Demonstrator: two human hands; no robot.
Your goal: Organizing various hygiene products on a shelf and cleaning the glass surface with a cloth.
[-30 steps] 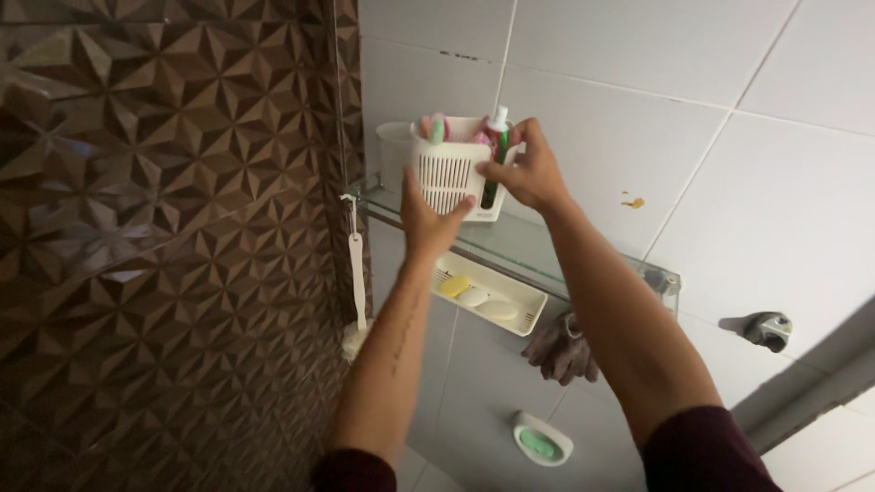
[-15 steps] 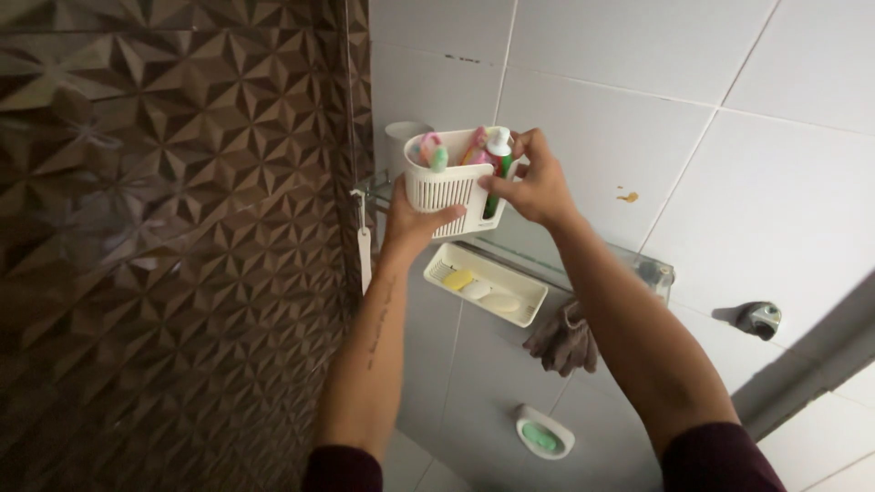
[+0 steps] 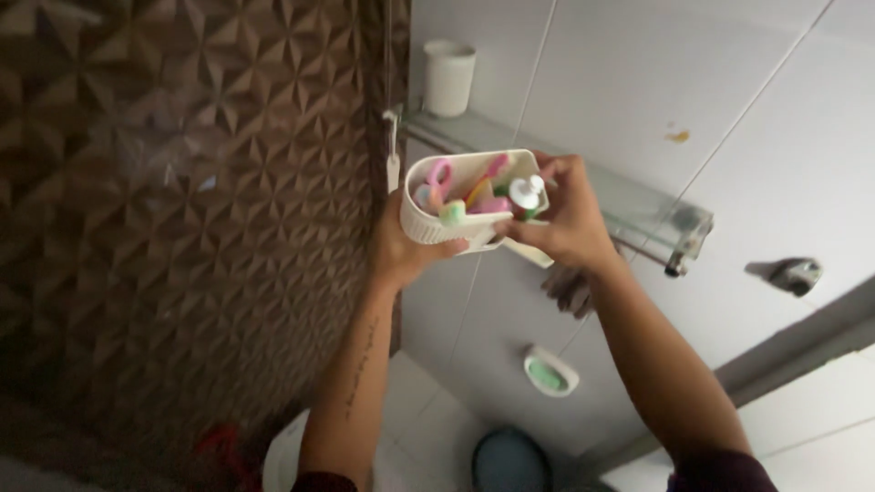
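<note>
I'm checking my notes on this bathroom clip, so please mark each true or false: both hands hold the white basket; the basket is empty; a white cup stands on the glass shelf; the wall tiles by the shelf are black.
1. Both hands, left hand and right hand, hold the white basket. True.
2. The basket is empty. False: it holds colourful items and a tube.
3. A white cup stands on the glass shelf. True.
4. The tiles by the shelf are black. False: they are white.

At twelve o'clock the glass shelf [image 3: 629,205] and white cup [image 3: 449,76] block; the patterned wall [image 3: 182,210] crowds nine; six lies open.
</note>
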